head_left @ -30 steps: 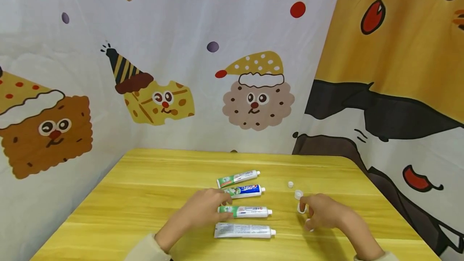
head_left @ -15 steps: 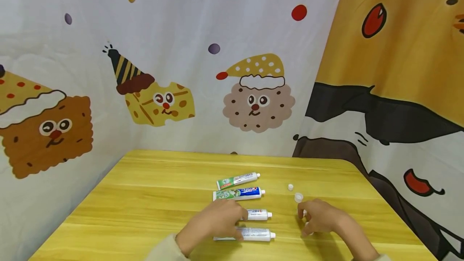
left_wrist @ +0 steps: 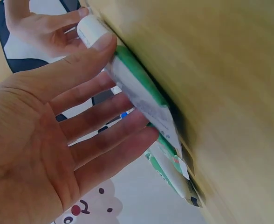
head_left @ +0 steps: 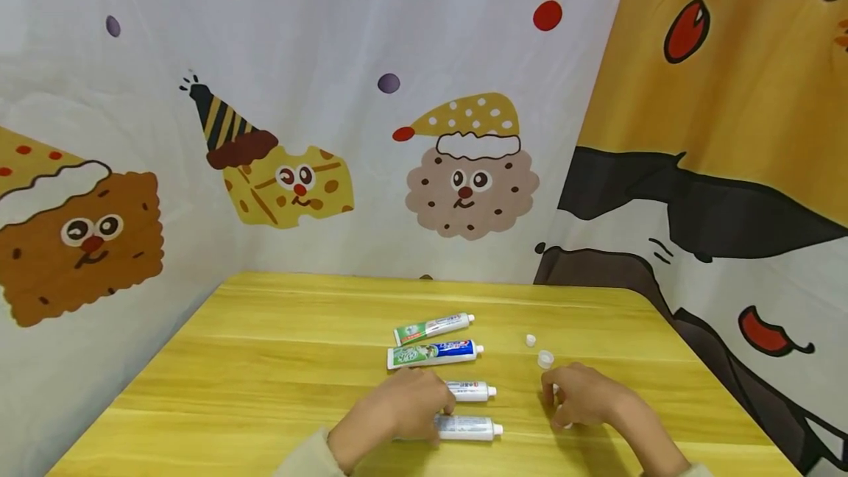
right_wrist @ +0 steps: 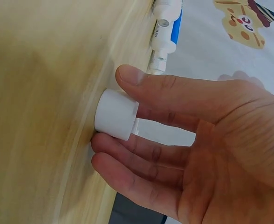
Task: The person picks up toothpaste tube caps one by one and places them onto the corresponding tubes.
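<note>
My left hand holds the nearest toothpaste tube, its thumb on one side and fingers on the other. In the left wrist view that tube shows white and green, lying close along the table. Another white toothpaste tube is partly covered by the same hand. Over the small white caps, my right hand has its thumb and fingers around a cap standing on the table; the fingertips are right at its sides. Fingers hide part of the caps in the head view.
Beyond the left hand lie a green-and-blue toothpaste tube and a green-and-white one, necks pointing right. Two loose white caps, a wider one and a smaller one, sit on the wooden table. A printed curtain hangs behind.
My left hand has moved right and nearer, from beside the middle tubes onto the nearest tube. The right hand has settled slightly lower around the nearer caps.
</note>
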A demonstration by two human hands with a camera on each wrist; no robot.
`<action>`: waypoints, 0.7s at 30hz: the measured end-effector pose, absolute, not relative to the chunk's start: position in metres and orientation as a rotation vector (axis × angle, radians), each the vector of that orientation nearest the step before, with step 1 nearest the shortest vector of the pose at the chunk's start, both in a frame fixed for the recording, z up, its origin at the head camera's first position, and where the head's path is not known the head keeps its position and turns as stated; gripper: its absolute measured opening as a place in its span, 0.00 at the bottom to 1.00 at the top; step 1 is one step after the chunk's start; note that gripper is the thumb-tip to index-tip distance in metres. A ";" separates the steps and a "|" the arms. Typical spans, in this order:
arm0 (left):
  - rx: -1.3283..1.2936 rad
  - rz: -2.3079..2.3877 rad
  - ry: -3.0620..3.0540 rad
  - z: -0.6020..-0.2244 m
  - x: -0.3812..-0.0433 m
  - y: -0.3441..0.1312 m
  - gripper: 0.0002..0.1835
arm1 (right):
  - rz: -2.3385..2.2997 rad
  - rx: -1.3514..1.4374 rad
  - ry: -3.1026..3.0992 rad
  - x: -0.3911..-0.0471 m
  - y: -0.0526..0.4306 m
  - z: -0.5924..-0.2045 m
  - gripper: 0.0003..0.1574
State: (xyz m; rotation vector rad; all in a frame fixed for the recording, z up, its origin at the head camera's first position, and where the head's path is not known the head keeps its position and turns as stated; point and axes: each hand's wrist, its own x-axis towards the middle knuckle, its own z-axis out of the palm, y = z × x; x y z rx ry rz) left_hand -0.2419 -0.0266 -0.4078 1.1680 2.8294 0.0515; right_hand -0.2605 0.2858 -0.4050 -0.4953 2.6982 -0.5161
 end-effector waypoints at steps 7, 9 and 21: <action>1.207 -0.054 2.860 -0.412 -0.240 -0.022 0.16 | -0.508 -0.527 2.685 -0.260 0.285 -0.406 0.15; 1.205 -0.067 2.868 -0.413 -0.239 -0.022 0.16 | -0.513 -0.546 2.677 -0.259 0.285 -0.405 0.14; 1.232 -0.168 2.892 -0.415 -0.237 -0.020 0.15 | -0.652 -0.776 2.627 -0.258 0.292 -0.393 0.08</action>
